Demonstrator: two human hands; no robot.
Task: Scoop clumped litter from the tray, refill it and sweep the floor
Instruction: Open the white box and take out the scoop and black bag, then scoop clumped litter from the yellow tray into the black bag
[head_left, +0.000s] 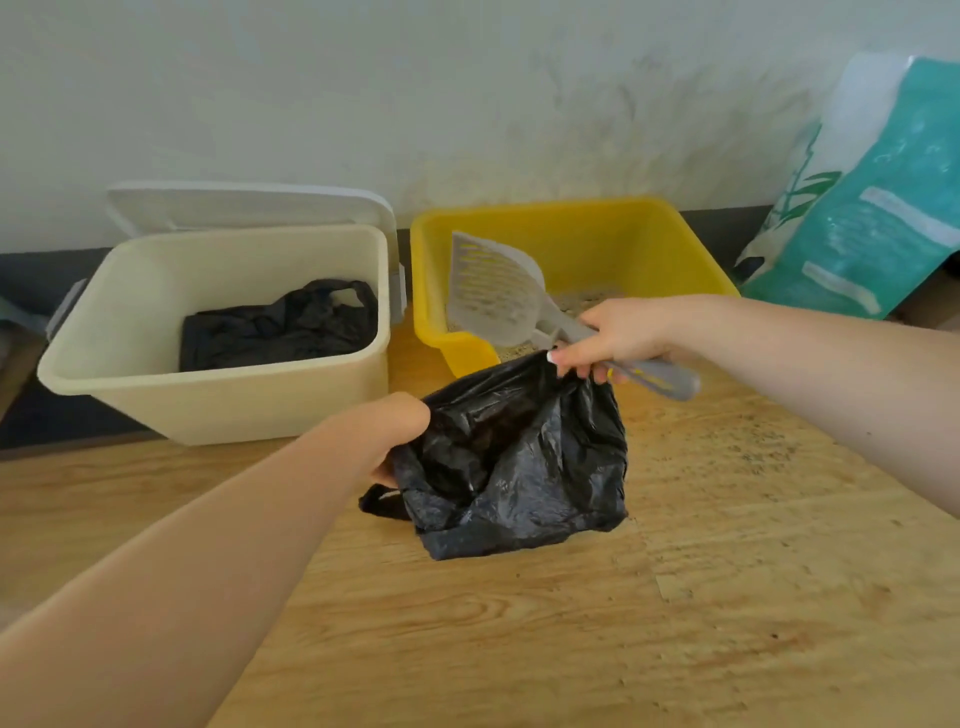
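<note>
Litter tray (639, 234), yellow, sits on the wooden floor (727, 597) against the wall, with pale litter (582, 301) showing in its bottom. Just left of it stands a cream bin (218, 400) with its lid (249, 205) tipped back against the wall and a black liner (275, 332) crumpled inside. A teal and white bag (878, 208) leans on the wall at the right. In front of the tray a black plastic bag (514, 467) rests on the floor, held by both hands. The left hand (395, 431) grips its near left edge. The right hand (618, 332) pinches the far edge while its fingers also curl round the handle of a grey slotted scoop (493, 291), whose head is over the tray. Dark specks (753, 447) dot the floor at the right.
</note>
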